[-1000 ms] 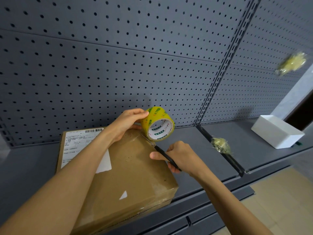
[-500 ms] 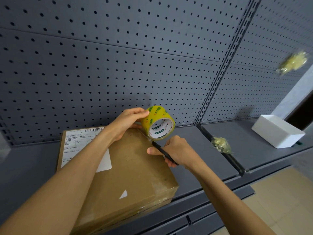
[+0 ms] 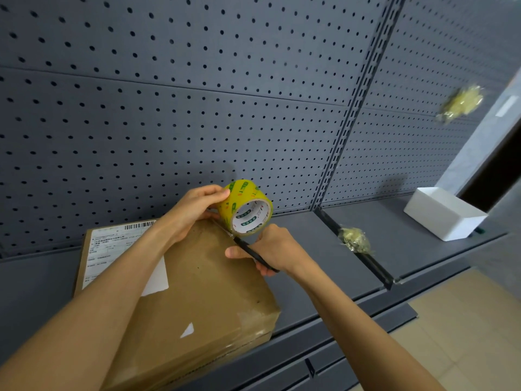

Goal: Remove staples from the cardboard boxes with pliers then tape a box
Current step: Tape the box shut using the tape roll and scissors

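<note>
A brown cardboard box with a white shipping label lies on the grey shelf. My left hand grips a yellow roll of tape just above the box's far right corner. My right hand grips a black-handled cutting tool, its metal tip pointing up-left under the roll, at the tape stretched between roll and box. Clear tape covers the box's near right corner.
A crumpled wad of yellowish tape lies on the shelf divider to the right. A white open bin stands at the far right of the shelf. Another tape wad hangs on the pegboard wall.
My right hand with the black tool has moved slightly up and left toward the roll. The left hand and the roll have stayed nearly in place.
</note>
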### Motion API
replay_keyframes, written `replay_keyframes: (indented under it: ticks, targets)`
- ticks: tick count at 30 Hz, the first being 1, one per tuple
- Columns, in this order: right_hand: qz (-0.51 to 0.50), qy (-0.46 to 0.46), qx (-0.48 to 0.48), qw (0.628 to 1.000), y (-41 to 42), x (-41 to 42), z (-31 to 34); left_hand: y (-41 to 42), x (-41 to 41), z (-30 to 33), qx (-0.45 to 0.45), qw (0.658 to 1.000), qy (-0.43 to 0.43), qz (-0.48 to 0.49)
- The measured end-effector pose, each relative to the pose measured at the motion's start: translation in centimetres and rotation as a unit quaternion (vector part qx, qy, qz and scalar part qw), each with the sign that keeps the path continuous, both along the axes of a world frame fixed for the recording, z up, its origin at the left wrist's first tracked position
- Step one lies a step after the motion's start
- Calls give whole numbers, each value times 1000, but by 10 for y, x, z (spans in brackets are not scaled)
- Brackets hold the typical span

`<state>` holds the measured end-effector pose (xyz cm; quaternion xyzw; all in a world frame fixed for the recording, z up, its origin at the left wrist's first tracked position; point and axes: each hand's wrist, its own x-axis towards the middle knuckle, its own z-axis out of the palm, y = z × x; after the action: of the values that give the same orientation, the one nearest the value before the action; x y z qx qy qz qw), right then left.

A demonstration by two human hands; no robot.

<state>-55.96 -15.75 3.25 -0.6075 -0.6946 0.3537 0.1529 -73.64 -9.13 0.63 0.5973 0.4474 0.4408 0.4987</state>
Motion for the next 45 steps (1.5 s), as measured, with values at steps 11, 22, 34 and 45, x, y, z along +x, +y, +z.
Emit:
replay_keyframes:
  ticks: [11, 22, 34, 45]
  targets:
    - [-18, -61, 31, 997, 1, 18, -14, -5, 8, 4, -3, 1000, -8, 8]
    - [8, -43, 20, 999, 3, 47, -13, -3, 37, 36, 97, 992, 79, 34]
    - [-22, -262, 66, 963, 11, 85, -42, 26, 124, 8, 174, 871, 456, 54]
    - [-27, -263, 94, 960, 13, 97, -56, 38, 149, -24, 157, 840, 518, 32]
